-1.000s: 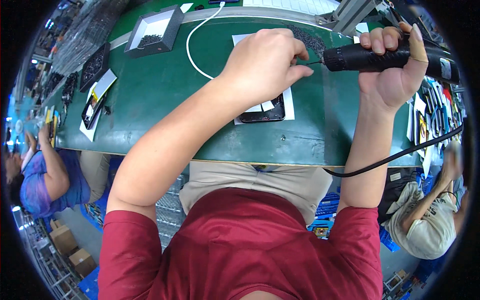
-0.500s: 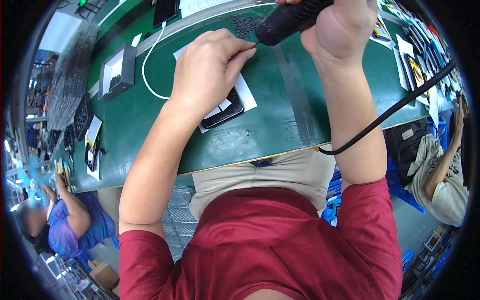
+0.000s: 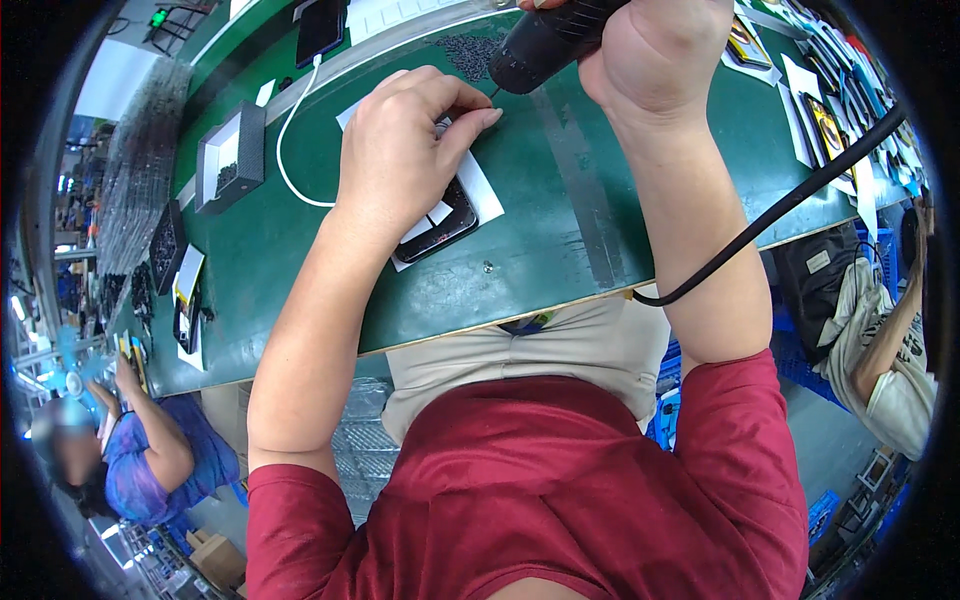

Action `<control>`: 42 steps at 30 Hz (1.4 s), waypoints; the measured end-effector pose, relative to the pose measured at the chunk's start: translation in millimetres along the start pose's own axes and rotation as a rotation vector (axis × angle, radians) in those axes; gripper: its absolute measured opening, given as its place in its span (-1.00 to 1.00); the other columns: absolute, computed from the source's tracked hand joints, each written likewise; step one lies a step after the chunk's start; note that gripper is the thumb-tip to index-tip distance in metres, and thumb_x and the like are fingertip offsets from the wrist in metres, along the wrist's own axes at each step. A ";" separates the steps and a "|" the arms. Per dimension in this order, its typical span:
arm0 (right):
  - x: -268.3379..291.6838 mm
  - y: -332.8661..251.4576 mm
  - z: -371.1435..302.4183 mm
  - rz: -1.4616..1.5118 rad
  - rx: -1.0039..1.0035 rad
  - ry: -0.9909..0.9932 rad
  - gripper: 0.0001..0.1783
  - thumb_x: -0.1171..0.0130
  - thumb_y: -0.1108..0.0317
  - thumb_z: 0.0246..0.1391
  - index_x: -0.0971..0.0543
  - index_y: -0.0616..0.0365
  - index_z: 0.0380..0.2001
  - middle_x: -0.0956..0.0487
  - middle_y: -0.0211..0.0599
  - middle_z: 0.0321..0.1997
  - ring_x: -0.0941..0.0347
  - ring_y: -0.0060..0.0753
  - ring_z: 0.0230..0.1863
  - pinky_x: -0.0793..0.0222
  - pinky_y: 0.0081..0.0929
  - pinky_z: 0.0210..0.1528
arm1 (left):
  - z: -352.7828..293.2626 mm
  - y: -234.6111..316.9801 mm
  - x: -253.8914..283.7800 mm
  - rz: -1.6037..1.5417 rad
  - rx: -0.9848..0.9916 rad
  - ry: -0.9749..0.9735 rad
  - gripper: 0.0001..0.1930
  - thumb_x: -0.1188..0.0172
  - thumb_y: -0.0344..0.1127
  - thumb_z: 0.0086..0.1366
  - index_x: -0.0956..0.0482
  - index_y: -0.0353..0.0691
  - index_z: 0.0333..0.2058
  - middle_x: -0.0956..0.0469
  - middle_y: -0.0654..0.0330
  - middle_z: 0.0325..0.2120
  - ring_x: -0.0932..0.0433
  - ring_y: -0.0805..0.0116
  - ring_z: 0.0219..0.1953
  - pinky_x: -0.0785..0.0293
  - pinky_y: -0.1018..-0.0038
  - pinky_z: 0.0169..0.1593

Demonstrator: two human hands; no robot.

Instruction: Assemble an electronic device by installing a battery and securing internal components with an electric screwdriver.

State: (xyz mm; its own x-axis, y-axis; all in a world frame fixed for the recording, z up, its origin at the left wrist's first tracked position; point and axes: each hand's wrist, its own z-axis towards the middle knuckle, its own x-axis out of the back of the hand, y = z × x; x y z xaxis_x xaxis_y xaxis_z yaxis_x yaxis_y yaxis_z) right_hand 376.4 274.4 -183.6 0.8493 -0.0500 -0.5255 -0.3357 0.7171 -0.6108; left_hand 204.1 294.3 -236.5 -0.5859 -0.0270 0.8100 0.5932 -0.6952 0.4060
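My right hand [image 3: 665,60] grips a black electric screwdriver [image 3: 535,55], tilted with its thin bit pointing down and left. The fingers of my left hand [image 3: 395,145] are drawn together, thumb and forefinger close to the bit's tip; whatever lies between them is too small to name. Beneath my left hand, a black phone-like device [image 3: 445,237] with pale pieces on it rests on a white sheet [image 3: 483,190], mostly covered by the hand. Small dark screws [image 3: 462,55] lie in a heap just behind the screwdriver's nose.
A black cord [image 3: 770,225] crosses my right forearm. On the green bench [image 3: 540,240] stand a grey box [image 3: 245,165] with dark bits and a phone [image 3: 321,28] on a white cable [image 3: 285,165]. Device parts [image 3: 825,130] crowd the right. Other people sit at both sides.
Both hands and the screwdriver have shifted slightly left in the picture, along with the bench. My left thumb and forefinger have come a little away from the bit.
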 end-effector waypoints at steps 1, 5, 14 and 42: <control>0.4 -0.1 0.2 -0.002 0.004 -0.012 -0.77 -0.36 0.28 0.20 -0.58 0.14 -0.46 -0.49 -0.43 -0.64 -0.41 -0.54 -0.68 -0.33 -0.58 -0.58 | 0.0 0.2 -0.2 -0.001 -0.001 -0.001 -0.88 -0.41 -0.29 0.19 -0.75 -0.18 -0.34 -0.63 0.16 -0.42 -0.60 0.10 -0.27 -0.53 0.22 -0.17; 1.9 -0.2 -0.5 -0.002 -0.006 -0.019 -0.77 -0.37 0.27 0.21 -0.60 0.15 -0.45 -0.50 -0.44 -0.64 -0.42 -0.54 -0.68 -0.32 -0.59 -0.59 | -0.1 -3.1 -3.7 -0.005 -0.005 0.005 -0.87 -0.42 -0.29 0.17 -0.74 -0.19 -0.36 -0.61 0.17 -0.43 -0.59 0.10 -0.28 -0.52 0.23 -0.19; -6.5 -14.5 -5.7 -0.025 -0.035 -0.020 -0.76 -0.32 0.21 0.23 -0.64 0.19 -0.26 -0.48 -0.43 -0.62 -0.40 -0.52 -0.69 -0.41 -0.57 -0.56 | -7.9 -0.8 6.7 -0.106 -0.080 0.092 -0.89 -0.43 -0.34 0.15 -0.73 -0.22 -0.37 -0.61 0.18 -0.45 -0.58 0.17 -0.38 -0.50 0.31 -0.29; -65.0 -19.0 -45.6 0.250 -0.244 -0.611 -0.57 0.16 0.06 0.45 -0.51 0.15 0.03 -0.40 -0.44 -0.48 -0.36 -0.48 -0.52 -0.37 -0.38 -0.31 | -124.9 -7.8 59.5 -0.232 -0.079 0.333 -0.83 -0.50 -0.52 0.01 -0.69 -0.27 -0.40 -0.67 0.18 -0.45 -0.62 0.26 -0.39 -0.47 0.41 -0.27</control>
State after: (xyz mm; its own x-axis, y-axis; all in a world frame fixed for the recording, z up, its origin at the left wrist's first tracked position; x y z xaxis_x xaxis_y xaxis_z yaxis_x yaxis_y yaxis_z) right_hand 309.0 232.4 -164.9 0.7876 0.5469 -0.2838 -0.5714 0.4761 -0.6685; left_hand 95.6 208.5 -244.3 -0.8535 -0.0854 0.5141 0.3878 -0.7630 0.5171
